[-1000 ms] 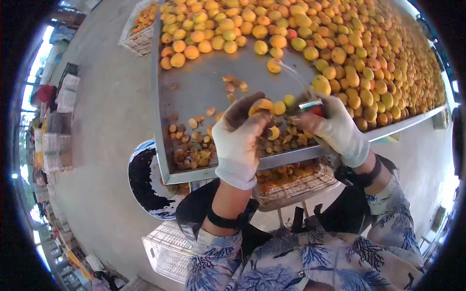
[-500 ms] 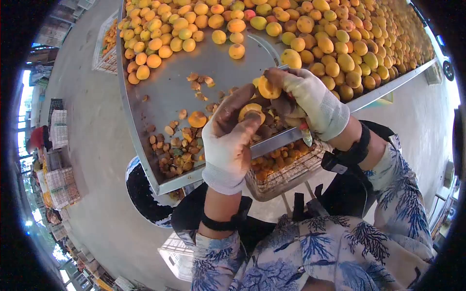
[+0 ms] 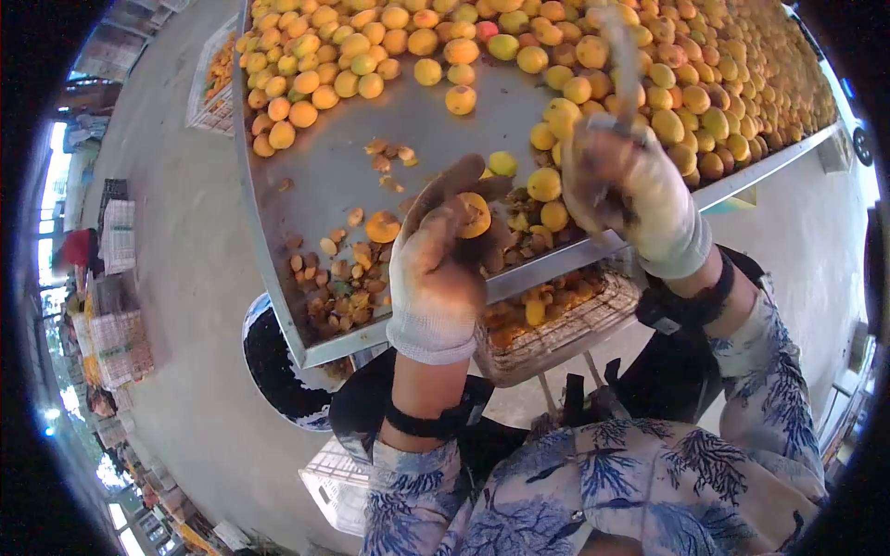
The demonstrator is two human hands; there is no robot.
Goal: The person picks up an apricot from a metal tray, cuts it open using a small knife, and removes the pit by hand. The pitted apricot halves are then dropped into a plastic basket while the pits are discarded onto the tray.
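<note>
My left hand (image 3: 438, 273), in a stained white glove, is closed around an apricot half (image 3: 475, 215) whose cut face shows. To its right, my right hand (image 3: 635, 190), gloved and smeared by motion, grips a knife (image 3: 623, 69) with its blurred blade pointing up and away. Both hands are over the near edge of a metal tray (image 3: 324, 176). Whole apricots (image 3: 667, 123) are heaped at the tray's back and right. Loose pits (image 3: 348, 278) and scraps lie in its near left corner, beside another cut apricot half (image 3: 382, 226).
Below the tray edge stands a crate (image 3: 565, 335) containing apricot pieces. A bucket with a dark inside (image 3: 283, 375) sits on the floor at left, near a white crate (image 3: 334, 486). More crates (image 3: 120, 343) are stacked farther left.
My right hand has drawn away from the left, and the knife blade has swung upward. The apricot half at its fingers is gone from there. A bright piece now shows over the crate below.
</note>
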